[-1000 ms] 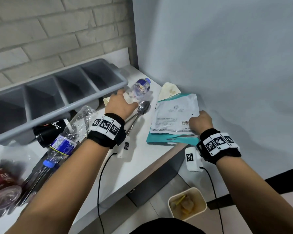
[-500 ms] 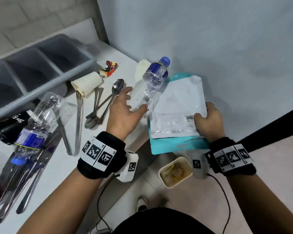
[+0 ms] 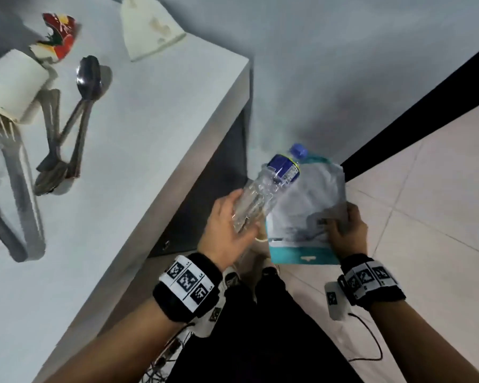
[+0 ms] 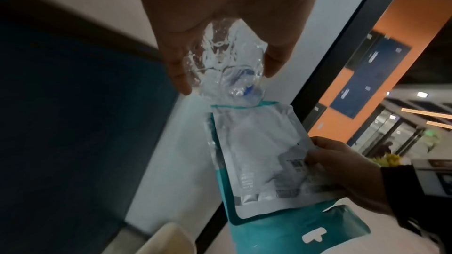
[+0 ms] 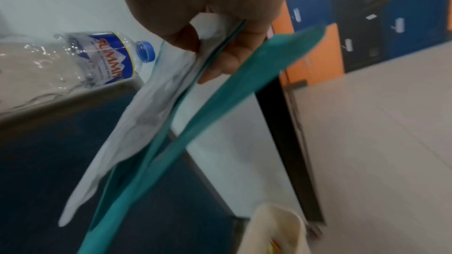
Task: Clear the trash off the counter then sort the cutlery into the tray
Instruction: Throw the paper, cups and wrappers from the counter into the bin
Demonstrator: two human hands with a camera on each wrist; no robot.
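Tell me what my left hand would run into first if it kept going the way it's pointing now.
Probably the white-and-teal pouch in your right hand. The left hand points the bottle across the pouch's top edge; depth is unclear, so it might pass just over.

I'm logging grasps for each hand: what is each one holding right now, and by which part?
Left hand grips the crumpled water bottle by its base end. Right hand pinches the white and teal pouches at one lower corner.

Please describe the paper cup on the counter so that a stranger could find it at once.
Look at the white counter, at its far left edge. The paper cup lies on its side beside the torn red wrapper. It is the only cream cylinder, lying partly over the cutlery.
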